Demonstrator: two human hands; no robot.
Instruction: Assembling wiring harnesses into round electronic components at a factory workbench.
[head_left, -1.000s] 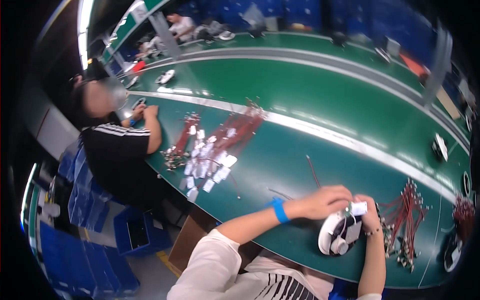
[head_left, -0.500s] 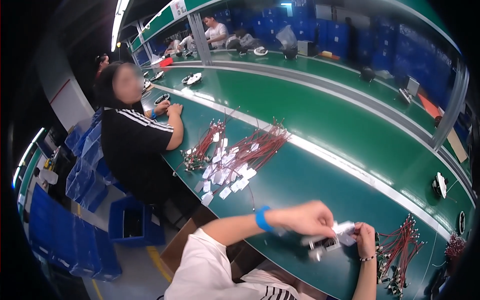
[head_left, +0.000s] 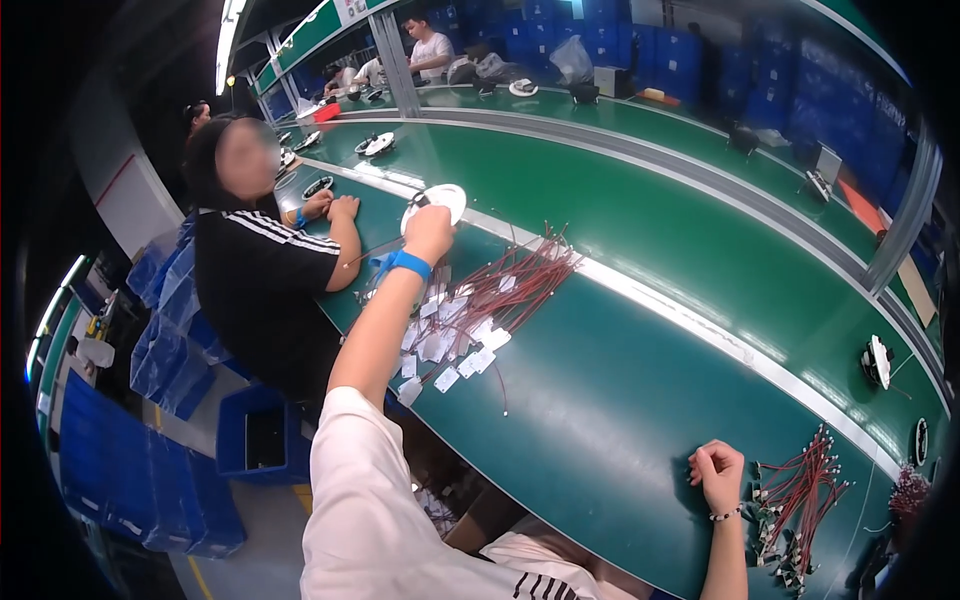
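Note:
My left arm, with a blue wristband, reaches far out to the edge of the conveyor. In my left hand (head_left: 430, 236) is a white round disc-shaped unit (head_left: 450, 203) with a black part, gripped from the near side. Below that arm, a pile of dark red wires (head_left: 538, 285) with white rectangular pieces (head_left: 487, 338) on their near ends lies on the green table. My right hand (head_left: 718, 470) rests on the tabletop, fingers curled in and nothing visible in them. Just right of it lies a bunch of red wires (head_left: 815, 470) with small green circuit boards (head_left: 770, 525).
A green conveyor belt (head_left: 600, 215) runs beyond the table behind a pale rail. Similar white round units (head_left: 878, 360) stand on it. A co-worker in a black shirt (head_left: 260, 290) stands at the left, hands on the table. Blue bins (head_left: 262, 435) fill the floor at lower left.
My left hand has swung from beside my right hand to the far left, carrying the white unit. My right hand has let go and now rests curled on the table.

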